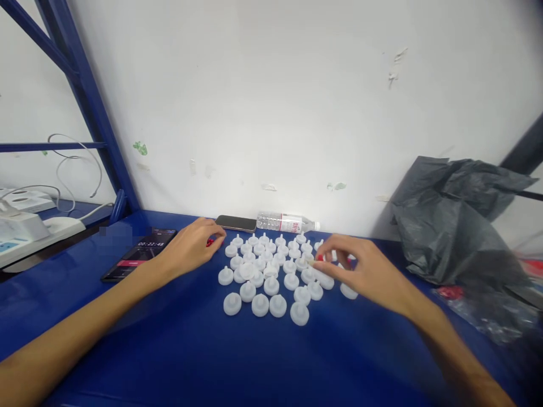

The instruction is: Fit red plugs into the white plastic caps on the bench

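Many white round plastic caps with thin nozzles (271, 285) lie in a loose cluster on the blue tabletop (237, 362), most with the nozzle up. My left hand (193, 246) is at the cluster's left edge, its fingers curled over small red pieces (209, 242) that show under the fingertips. Over the right side of the cluster is my right hand (356, 263), thumb and forefinger brought together at a small red piece (319, 258). More red shows behind its curled fingers. The exact kind of the red pieces is too small to tell.
Behind the caps, a dark phone (236, 223) and a clear water bottle (288, 222) lie by the wall. Another phone (139, 254) showing a timer is left. A grey plastic bag (458, 209) stands right, above clear plastic wrap (492, 314). A blue metal frame (91, 107) rises left.
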`<state>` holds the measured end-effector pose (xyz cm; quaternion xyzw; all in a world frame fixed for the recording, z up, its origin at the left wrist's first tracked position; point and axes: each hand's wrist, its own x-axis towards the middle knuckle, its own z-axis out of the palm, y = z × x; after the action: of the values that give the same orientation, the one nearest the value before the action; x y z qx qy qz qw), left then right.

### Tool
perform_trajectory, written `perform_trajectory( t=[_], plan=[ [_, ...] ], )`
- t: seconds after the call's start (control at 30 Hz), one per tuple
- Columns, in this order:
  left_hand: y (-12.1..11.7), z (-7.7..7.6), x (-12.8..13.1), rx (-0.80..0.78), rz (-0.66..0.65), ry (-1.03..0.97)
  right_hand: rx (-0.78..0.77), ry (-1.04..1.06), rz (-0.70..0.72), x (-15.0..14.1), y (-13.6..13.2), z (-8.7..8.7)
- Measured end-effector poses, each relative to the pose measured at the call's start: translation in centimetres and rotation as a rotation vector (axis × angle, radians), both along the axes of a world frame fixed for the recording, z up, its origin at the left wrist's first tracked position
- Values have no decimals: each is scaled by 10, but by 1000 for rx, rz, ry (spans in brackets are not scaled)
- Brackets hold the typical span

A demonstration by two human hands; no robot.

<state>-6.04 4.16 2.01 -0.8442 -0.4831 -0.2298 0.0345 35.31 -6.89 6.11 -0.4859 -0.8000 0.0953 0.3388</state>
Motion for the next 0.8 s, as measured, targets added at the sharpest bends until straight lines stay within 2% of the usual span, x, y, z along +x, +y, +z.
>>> perform_trajectory(
  t=[0.07, 0.17, 0.27, 0.33, 0.4, 0.5, 0.6, 0.67, 0.8],
  plan=[
    [5, 0, -4, -108, 84, 125, -253, -50, -27, 14, 1, 9],
    [6, -3, -5, -172, 137, 211, -555, -93, 3, 30, 2, 12],
    [5, -7, -3, -166, 166, 239, -773, -135, 12, 40, 2, 10],
    [5, -9, -3, -162, 194, 260, -838, -174, -23, 45, 2, 11],
    [7, -10, -3, -169, 216, 290, -809, -208, -67, 48, 3, 15],
    [11, -11, -4, -192, 219, 339, -621, -214, -166, 47, 10, 16],
    [14, -14, -7, -198, 204, 333, -469, -203, -269, 42, 19, 8],
    [15, -17, -8, -180, 188, 299, -478, -190, -245, 37, 23, -1],
    [13, -20, -10, -75, 108, 202, -432, -73, -95, 34, 23, -18]
  ],
)
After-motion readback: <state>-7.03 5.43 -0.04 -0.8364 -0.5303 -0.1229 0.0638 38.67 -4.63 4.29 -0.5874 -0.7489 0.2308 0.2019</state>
